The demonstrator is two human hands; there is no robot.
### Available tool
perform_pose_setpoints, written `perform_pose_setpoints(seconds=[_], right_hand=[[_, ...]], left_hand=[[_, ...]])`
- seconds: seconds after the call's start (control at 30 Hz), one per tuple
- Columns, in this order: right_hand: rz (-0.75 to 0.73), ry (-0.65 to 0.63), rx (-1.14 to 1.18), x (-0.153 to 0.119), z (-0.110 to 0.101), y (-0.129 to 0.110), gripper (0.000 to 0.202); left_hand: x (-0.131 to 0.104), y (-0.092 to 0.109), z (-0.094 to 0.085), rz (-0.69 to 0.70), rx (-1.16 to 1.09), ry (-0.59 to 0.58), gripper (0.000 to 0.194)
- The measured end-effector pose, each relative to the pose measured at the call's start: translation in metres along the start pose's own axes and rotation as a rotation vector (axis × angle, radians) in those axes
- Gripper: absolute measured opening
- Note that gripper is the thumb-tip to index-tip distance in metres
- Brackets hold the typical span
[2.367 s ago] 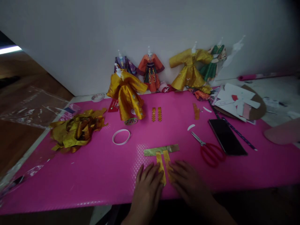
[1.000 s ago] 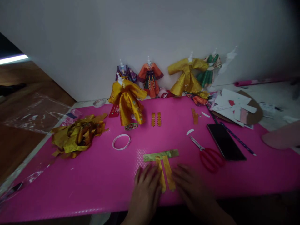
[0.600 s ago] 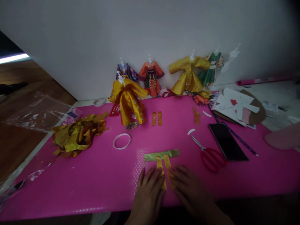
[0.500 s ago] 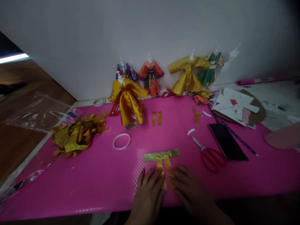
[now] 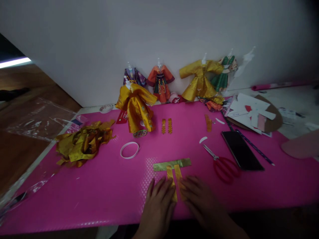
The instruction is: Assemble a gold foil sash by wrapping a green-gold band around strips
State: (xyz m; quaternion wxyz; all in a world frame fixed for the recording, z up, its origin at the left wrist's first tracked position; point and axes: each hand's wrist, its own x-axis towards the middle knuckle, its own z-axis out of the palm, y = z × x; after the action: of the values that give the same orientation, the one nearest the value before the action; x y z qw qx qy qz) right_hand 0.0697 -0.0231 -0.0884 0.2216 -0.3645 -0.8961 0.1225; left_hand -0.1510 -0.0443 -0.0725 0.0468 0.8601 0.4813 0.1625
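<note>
My left hand (image 5: 159, 200) lies flat on the table, its fingertips touching a narrow yellow fabric strip (image 5: 169, 171). Beside it my right hand (image 5: 199, 197) rests with fingers stretched out on a second yellow strip (image 5: 177, 171). Both hands partly cover the strips. The strips' far ends meet the lower edge of a green-gold fabric band (image 5: 171, 164) lying crosswise. Red-handled scissors (image 5: 223, 166) lie to the right of my right hand, blades partly spread. Farther back, two short orange trimmed strips (image 5: 166, 126) lie side by side.
Doll-sized robes on white stands line the wall, including a golden robe (image 5: 137, 103) and an orange one (image 5: 160, 81). Yellow fabric scraps (image 5: 83, 144) heap at left, near a white ring (image 5: 129, 150). A phone (image 5: 241, 151), a pencil (image 5: 256, 148) and paper pieces (image 5: 249, 109) lie right.
</note>
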Motion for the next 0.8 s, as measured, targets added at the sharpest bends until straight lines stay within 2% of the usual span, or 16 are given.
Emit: perform_pose_setpoints(seconds=[0.33,0.43,0.53,0.67,0.8], right_hand=[[-0.038,0.045,-0.048,-0.004,0.008,0.005,0.037],[-0.078,0.104,-0.064,-0.004,0.009,0.008,0.036],[-0.102,0.173,-0.056,-0.003,0.008,0.009,0.033],[-0.097,0.23,-0.023,-0.002,0.011,0.011,0.031],[-0.084,0.25,0.003,-0.005,0.015,0.012,0.033]], left_hand=[[0.001,0.0,-0.001,-0.007,-0.013,-0.039,0.045],[-0.001,0.003,-0.005,0.011,-0.043,-0.009,0.043],[-0.006,-0.003,-0.012,0.001,-0.064,0.083,0.037],[-0.006,-0.037,-0.028,-0.171,-0.006,0.287,0.027],[0.007,-0.087,-0.044,-0.462,-0.018,0.332,0.023]])
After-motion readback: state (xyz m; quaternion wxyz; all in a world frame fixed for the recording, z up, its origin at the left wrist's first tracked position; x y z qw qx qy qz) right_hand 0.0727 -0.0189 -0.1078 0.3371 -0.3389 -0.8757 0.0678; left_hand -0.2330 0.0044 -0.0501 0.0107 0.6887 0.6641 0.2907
